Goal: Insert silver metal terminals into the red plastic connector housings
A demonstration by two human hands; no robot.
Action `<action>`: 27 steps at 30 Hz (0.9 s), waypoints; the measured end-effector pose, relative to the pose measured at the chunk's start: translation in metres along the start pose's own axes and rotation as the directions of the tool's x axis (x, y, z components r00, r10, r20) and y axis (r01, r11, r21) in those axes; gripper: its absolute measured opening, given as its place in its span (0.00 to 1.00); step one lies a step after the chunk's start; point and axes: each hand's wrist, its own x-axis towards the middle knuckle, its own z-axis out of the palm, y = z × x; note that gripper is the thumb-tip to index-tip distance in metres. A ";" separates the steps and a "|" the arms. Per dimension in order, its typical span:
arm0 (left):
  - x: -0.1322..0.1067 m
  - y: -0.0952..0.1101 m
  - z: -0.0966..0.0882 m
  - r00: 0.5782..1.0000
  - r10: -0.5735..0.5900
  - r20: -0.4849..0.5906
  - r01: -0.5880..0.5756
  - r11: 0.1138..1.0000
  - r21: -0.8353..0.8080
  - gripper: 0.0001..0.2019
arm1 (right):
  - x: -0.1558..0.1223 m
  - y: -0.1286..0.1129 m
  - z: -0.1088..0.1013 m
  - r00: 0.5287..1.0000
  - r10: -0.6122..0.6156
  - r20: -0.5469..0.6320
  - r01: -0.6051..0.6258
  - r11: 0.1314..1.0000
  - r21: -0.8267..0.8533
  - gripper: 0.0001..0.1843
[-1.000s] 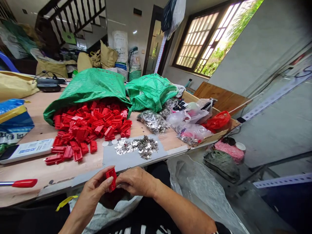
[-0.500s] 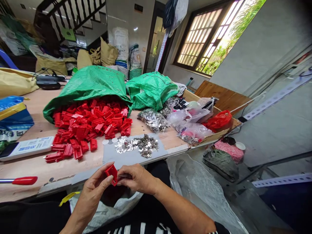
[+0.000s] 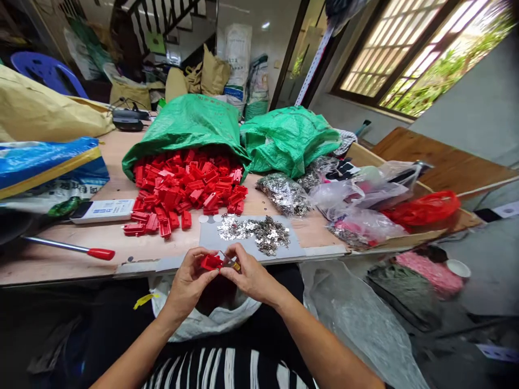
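Note:
My left hand [image 3: 190, 281] is closed round a small red plastic housing [image 3: 211, 262], its hollow side facing up. My right hand [image 3: 253, 275] pinches a thin metal tool with a yellow end [image 3: 235, 265]; its exact kind is too small to tell. The tool's slim part reaches to the housing, and the fingertips of both hands meet there. Below them a white sack [image 3: 239, 319] gapes open on the lap. Just beyond the hands, small flat metal pieces [image 3: 271, 236] lie heaped on a grey sheet [image 3: 211, 248].
Red housings [image 3: 186, 183] spill from a green woven bag [image 3: 194, 119]. A second green bag [image 3: 287, 138] and a clear bag of metal pieces [image 3: 284, 193] stand right of it. At left are a white box [image 3: 105, 210] and a red-handled lever [image 3: 100, 253]. The table edge [image 3: 170, 263] runs before me.
The view has swung left, so the scene sits further right. The red housing is now tilted flatter, and the tool with the yellow end shows in my right hand.

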 end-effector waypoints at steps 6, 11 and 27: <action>0.010 -0.013 -0.014 0.993 0.119 -0.011 -0.103 0.900 0.423 0.13 | 0.004 0.011 0.000 0.997 -0.081 -0.018 0.074 0.967 -0.243 0.09; 0.017 -0.013 -0.015 0.992 0.121 0.045 -0.128 0.858 0.497 0.16 | 0.008 0.017 0.002 0.995 -0.099 0.001 0.095 0.950 -0.296 0.07; 0.022 -0.018 -0.019 0.991 0.105 0.085 -0.134 0.847 0.515 0.17 | 0.014 0.022 0.002 0.990 -0.136 0.046 0.144 0.944 -0.297 0.07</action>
